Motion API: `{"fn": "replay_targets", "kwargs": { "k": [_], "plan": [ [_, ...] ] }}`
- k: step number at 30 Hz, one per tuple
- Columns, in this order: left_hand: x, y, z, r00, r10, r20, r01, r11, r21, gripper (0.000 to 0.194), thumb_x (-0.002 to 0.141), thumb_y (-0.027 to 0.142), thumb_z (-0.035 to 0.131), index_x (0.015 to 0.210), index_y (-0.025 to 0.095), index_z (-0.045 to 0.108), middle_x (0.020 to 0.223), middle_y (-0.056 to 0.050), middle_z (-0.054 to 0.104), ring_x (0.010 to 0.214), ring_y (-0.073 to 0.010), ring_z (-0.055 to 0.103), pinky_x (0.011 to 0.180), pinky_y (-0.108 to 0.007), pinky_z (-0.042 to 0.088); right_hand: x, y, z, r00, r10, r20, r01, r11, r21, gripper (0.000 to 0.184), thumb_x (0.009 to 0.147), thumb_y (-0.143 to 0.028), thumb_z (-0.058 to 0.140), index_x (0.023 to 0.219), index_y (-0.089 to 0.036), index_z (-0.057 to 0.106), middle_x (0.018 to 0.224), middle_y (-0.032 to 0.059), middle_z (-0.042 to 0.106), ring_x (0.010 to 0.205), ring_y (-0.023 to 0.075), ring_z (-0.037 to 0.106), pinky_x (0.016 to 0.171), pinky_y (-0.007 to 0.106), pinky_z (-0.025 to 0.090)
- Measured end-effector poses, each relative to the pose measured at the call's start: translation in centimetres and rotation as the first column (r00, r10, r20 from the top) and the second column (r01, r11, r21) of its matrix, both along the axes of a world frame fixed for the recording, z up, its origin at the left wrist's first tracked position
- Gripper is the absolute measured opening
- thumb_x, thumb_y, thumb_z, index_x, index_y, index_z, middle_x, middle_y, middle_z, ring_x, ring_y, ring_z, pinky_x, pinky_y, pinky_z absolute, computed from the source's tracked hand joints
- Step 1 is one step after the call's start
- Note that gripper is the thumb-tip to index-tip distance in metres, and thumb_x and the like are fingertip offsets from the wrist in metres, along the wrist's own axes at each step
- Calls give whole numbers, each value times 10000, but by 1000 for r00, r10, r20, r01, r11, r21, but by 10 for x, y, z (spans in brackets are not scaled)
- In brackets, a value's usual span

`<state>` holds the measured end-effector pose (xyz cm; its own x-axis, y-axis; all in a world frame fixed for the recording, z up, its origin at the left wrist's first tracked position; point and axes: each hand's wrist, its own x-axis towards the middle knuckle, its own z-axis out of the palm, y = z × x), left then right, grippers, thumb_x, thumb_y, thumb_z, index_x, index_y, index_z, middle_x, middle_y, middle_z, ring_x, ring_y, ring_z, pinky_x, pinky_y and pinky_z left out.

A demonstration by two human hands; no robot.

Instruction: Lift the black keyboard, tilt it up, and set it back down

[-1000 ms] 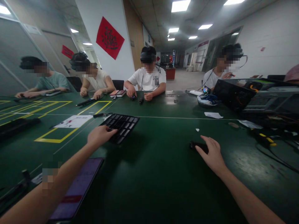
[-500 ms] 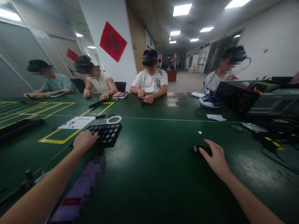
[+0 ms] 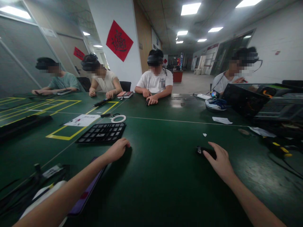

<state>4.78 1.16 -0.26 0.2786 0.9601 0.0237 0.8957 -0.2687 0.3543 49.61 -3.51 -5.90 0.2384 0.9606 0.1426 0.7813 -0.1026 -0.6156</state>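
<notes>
My left hand (image 3: 118, 149) hovers over the green table, just off the near right corner of a flat black compartment tray (image 3: 100, 135). Its fingers are curled together, and whatever they may hold is hidden. Under my left forearm lies a phone with a purple screen (image 3: 88, 189), partly covered. On the right, my right hand (image 3: 219, 160) is around a small black device with a white mark (image 3: 201, 150), thumb on the near side and fingers on the far side. Most of that device is under the hand.
Beyond the tray lie a white ring (image 3: 118, 119) and a printed sheet (image 3: 81, 120). Cables (image 3: 30, 179) lie at lower left. An opened computer case (image 3: 248, 101) and a yellow-black tool (image 3: 276, 147) are on the right. Several people sit across the table (image 3: 161, 176).
My left hand has left the compartment tray and moved right and nearer, fingers curled. My right hand keeps its place on the black device. The view has turned slightly left.
</notes>
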Motion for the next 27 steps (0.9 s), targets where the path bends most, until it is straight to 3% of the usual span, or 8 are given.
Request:
{"fn": "replay_targets", "kwargs": {
  "k": [8, 13, 16, 17, 19, 21, 22, 27],
  "plan": [
    [-18, -4, 2, 999, 50, 19, -50, 999, 11, 231, 741, 237, 490, 921, 179, 622, 1033, -109, 575, 992, -243, 558, 928, -374, 429, 0, 0, 0, 1000, -5, 3, 5, 1000, 28, 634, 802, -532, 413, 1296, -140, 473, 1364, 151, 457, 1289, 360, 335, 989, 577, 360],
    [-14, -6, -1, 997, 74, -22, -75, 997, -2, 171, 760, 266, 476, 796, 170, 613, 911, -106, 583, 897, -247, 581, 880, -385, 441, -2, -1, 4, 1000, -8, -25, 8, 1000, 5, 666, 778, -545, 412, 1294, -128, 473, 1370, 152, 450, 1298, 360, 323, 1010, 568, 345],
    [-8, -6, 3, 966, 186, 180, -174, 982, -79, 109, 736, 265, 517, 717, 174, 573, 794, -68, 581, 799, -220, 583, 795, -365, 469, -1, -1, 3, 999, -5, -33, 5, 1000, -4, 682, 779, -549, 404, 1301, -114, 463, 1374, 159, 442, 1301, 361, 317, 1014, 573, 339],
    [-7, -6, 8, 911, 264, 316, -226, 962, -151, 97, 734, 262, 530, 726, 170, 559, 768, -56, 579, 760, -204, 580, 746, -346, 481, -1, -1, 2, 999, -5, -33, 4, 1000, -8, 681, 781, -551, 404, 1302, -115, 462, 1373, 159, 442, 1299, 362, 320, 1009, 574, 343],
    [-10, -5, 21, 677, 445, 586, -308, 895, -324, 72, 746, 226, 532, 757, 155, 531, 751, -47, 580, 696, -167, 571, 655, -294, 488, 1, 0, -1, 1000, 5, -22, -5, 1000, 1, 665, 787, -552, 412, 1293, -125, 472, 1362, 157, 455, 1289, 361, 335, 995, 572, 357],
    [-20, 0, 39, 408, 563, 719, -381, 820, -426, 25, 772, 155, 476, 753, 148, 491, 762, -48, 582, 677, -133, 562, 621, -251, 479, 2, 1, -3, 1000, 19, 0, -19, 1000, 22, 639, 794, -547, 419, 1279, -136, 485, 1343, 154, 477, 1277, 355, 356, 988, 568, 366],
    [-26, 3, 48, 339, 596, 728, -438, 785, -438, 65, 782, 120, 437, 733, 151, 466, 754, -43, 577, 670, -119, 552, 615, -235, 472, 2, 1, -4, 1000, 28, 10, -29, 999, 27, 630, 797, -543, 422, 1275, -138, 489, 1335, 153, 486, 1272, 351, 365, 983, 564, 373],
    [-65, 18, 67, 378, 717, 585, -684, 642, -345, 154, 825, 183, 459, 676, 160, 430, 578, 22, 458, 559, -105, 416, 503, -210, 330, 3, 2, -7, 996, 62, 66, -63, 998, 19, 610, 788, -526, 444, 1259, -143, 504, 1321, 144, 502, 1259, 353, 386, 972, 563, 380]
  ]
}}
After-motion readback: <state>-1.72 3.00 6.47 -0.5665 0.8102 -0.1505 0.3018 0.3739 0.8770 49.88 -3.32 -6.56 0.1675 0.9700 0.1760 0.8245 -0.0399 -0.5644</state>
